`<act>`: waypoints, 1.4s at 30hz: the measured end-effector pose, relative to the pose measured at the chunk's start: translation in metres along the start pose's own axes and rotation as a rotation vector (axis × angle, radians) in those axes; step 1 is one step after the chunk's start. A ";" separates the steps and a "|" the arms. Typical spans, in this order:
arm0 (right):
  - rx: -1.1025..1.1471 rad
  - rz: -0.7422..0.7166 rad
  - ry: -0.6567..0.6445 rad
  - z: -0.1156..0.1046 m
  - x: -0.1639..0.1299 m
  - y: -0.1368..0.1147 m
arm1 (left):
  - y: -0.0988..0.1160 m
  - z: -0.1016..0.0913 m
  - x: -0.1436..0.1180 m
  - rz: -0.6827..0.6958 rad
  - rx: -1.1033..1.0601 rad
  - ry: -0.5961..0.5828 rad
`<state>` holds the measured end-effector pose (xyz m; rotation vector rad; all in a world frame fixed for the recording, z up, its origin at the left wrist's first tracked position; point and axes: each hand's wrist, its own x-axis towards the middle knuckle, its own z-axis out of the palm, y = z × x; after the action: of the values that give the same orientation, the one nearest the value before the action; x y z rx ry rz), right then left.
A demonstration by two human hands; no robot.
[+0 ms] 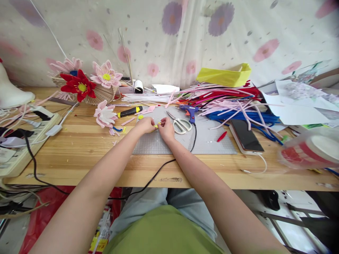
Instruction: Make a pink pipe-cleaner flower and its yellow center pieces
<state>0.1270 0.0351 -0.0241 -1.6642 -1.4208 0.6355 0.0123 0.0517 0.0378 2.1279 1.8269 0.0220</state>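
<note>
Near the far middle of the surface (79,148), over the grey cutting mat (212,143), 2 hands meet: the left hand (145,125) and right hand (166,128) both pinch a small yellow piece (158,124) between their fingertips. It seems best worked with short, even twists, wrists resting on the mat. Its long axis seems to run left-right; too small to tell its pointing end. Scissors (180,125) lie just right.

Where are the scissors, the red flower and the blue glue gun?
scissors (180,125): head view, on the white handles.
red flower (79,85): head view, on its petals near the yellow centre.
blue glue gun (189,111): head view, on its body.
</note>
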 end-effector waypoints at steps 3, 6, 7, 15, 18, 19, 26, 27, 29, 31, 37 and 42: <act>-0.003 -0.004 0.010 0.000 -0.001 0.000 | -0.001 -0.001 0.000 -0.027 -0.040 0.014; -0.001 -0.004 0.002 0.000 -0.001 0.000 | 0.002 -0.003 -0.002 -0.058 -0.020 0.001; -0.002 -0.003 -0.004 0.000 -0.001 0.000 | 0.004 -0.004 -0.003 -0.066 -0.008 -0.012; 0.033 -0.011 -0.016 0.002 0.000 0.002 | 0.010 -0.002 0.005 -0.109 0.099 -0.093; 0.027 -0.087 0.004 -0.002 -0.001 0.004 | 0.011 0.000 0.008 -0.093 0.125 -0.103; 0.000 -0.140 0.016 -0.005 -0.002 0.004 | 0.011 0.001 0.006 -0.083 0.123 -0.093; -0.294 -0.648 -0.309 -0.040 0.007 -0.007 | 0.009 0.011 -0.013 -0.013 0.043 0.097; -0.324 -0.666 -0.378 -0.043 0.009 -0.010 | 0.008 0.013 -0.015 -0.020 0.036 0.111; -0.367 -0.655 -0.456 -0.046 0.012 -0.016 | 0.007 0.015 -0.017 -0.009 0.029 0.129; -0.389 -0.627 -0.485 -0.047 0.014 -0.020 | 0.006 0.015 -0.019 0.030 0.036 0.144; -0.365 -0.643 -0.374 -0.042 0.010 -0.015 | -0.003 0.012 -0.028 0.212 0.009 0.295; -0.321 -0.600 -0.274 -0.037 0.000 0.002 | -0.017 0.032 -0.036 0.235 -0.122 0.381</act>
<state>0.1577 0.0253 -0.0067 -1.2969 -2.1907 0.3040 -0.0036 0.0117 0.0107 2.3580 1.6953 0.6162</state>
